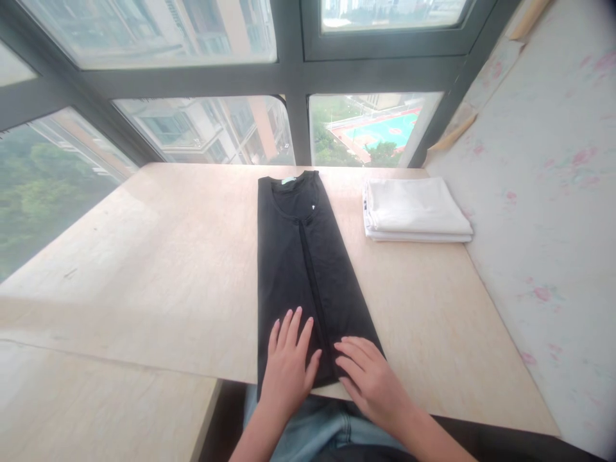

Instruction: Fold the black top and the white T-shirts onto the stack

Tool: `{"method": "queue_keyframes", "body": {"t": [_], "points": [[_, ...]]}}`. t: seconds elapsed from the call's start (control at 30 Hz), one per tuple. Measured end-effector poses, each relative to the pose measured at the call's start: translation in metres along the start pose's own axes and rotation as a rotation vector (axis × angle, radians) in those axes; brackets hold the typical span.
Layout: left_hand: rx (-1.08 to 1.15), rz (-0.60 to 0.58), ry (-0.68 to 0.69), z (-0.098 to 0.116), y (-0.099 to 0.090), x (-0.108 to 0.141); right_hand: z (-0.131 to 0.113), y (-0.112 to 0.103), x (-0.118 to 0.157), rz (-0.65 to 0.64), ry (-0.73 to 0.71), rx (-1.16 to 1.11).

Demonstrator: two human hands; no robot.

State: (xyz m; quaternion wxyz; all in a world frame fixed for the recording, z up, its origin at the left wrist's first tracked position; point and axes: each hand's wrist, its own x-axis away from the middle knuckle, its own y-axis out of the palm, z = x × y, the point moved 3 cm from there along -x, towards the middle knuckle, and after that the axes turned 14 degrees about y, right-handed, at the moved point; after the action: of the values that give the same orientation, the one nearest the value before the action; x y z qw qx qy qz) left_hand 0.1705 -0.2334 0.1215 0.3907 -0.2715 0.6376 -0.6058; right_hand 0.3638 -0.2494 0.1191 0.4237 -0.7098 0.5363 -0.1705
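A black garment (283,269) with a round neckline and a pale label at the collar lies lengthwise on the wooden surface. Its sides are folded inward and meet along a slanting line down the middle. Near its lower end, my left hand (289,362) rests on the left part of the cloth, fingers spread and stretched out. My right hand (368,375) is over the lower right part, its fingers slightly bent and apart, with nothing visible in them. The garment's bottom edge lies by the front edge of the surface, between my hands.
A stack of folded white cloth (409,208) lies at the back right, close to the flowered wall (543,244). Grey-framed windows (293,80) border the back and left of the tabletop (158,269). A dark gap (221,417) opens at the front left, beside my legs.
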Motion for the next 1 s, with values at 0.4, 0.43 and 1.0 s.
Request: {"method": "queue_keyframes", "body": {"t": [0.4,0.43,1.0], "points": [[-0.008,-0.020,-0.012,0.001,0.001,-0.002,-0.010,-0.012,-0.002,0.161,-0.118,-0.134],[-0.009,-0.025,-0.013,0.001,0.001,-0.002,-0.010,-0.011,-0.001,0.161,-0.122,-0.127],[0.299,0.097,-0.106,-0.060,-0.016,-0.076,-0.001,-0.002,0.001,-0.026,-0.065,-0.072]]}}
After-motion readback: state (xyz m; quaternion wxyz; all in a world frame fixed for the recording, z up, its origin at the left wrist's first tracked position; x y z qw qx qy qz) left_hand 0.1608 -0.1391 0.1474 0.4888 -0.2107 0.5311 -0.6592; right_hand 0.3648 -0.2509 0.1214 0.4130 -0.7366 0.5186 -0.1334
